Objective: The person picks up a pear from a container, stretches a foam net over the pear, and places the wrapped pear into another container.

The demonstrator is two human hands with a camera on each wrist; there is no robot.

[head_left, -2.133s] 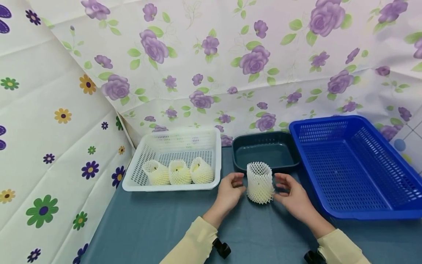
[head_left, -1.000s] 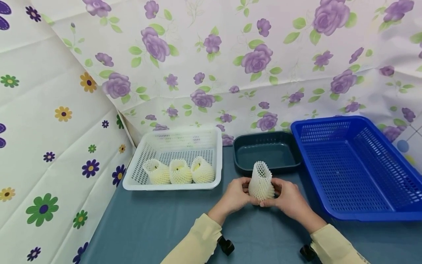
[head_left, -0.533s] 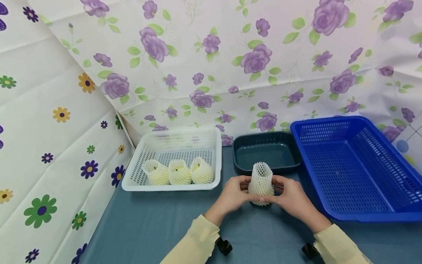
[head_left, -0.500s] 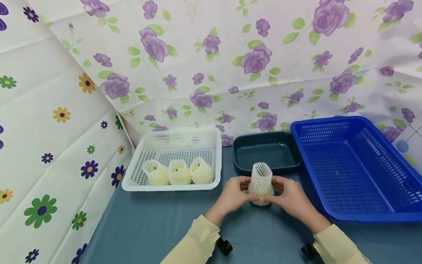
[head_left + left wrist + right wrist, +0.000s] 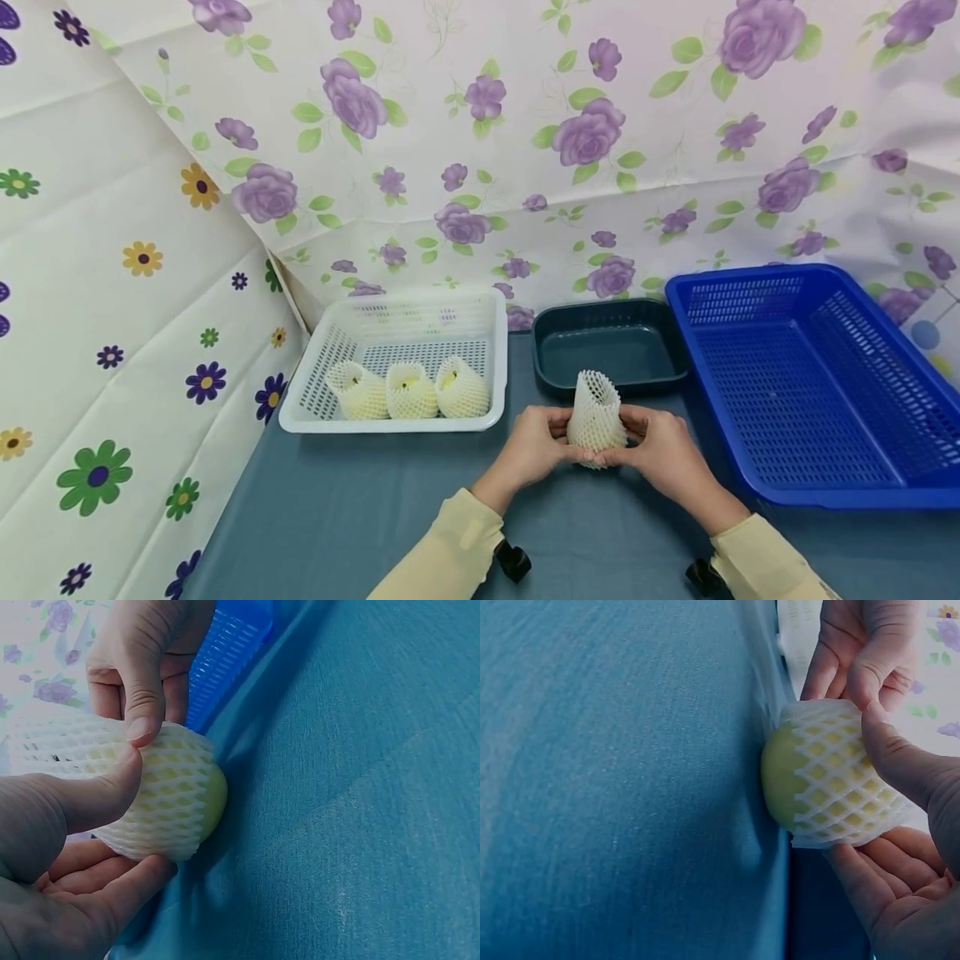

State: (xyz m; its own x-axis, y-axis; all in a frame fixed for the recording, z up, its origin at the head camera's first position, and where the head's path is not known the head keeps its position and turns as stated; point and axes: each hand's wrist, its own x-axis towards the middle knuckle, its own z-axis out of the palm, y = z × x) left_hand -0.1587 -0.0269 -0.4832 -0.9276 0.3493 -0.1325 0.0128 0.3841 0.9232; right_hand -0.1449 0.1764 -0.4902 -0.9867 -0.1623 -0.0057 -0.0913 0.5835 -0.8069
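Observation:
Both hands hold a round yellow-green fruit in a white foam net sleeve (image 5: 596, 421) above the front of the dark green tray. My left hand (image 5: 534, 446) grips it from the left and my right hand (image 5: 660, 450) from the right, thumbs meeting on the near side. The sleeve's narrowed open end points up in the head view. In the left wrist view, bare fruit (image 5: 216, 801) shows past the sleeve's lower edge; the right wrist view also shows the bare yellow-green bottom (image 5: 778, 776). The fingers behind the sleeve are partly hidden.
At the left stands a white basket (image 5: 390, 426) with three sleeved fruits (image 5: 411, 392) along its front. The dark green tray (image 5: 611, 346) sits behind the hands. A large blue basket (image 5: 810, 400) stands at the right. Flowered sheets (image 5: 450, 125) hang behind and at the left.
About two seconds ago the hands were spread beside the sleeve, which stood wide. They have closed in on it, thumbs together, and its top is narrower. Little differs over the last half second.

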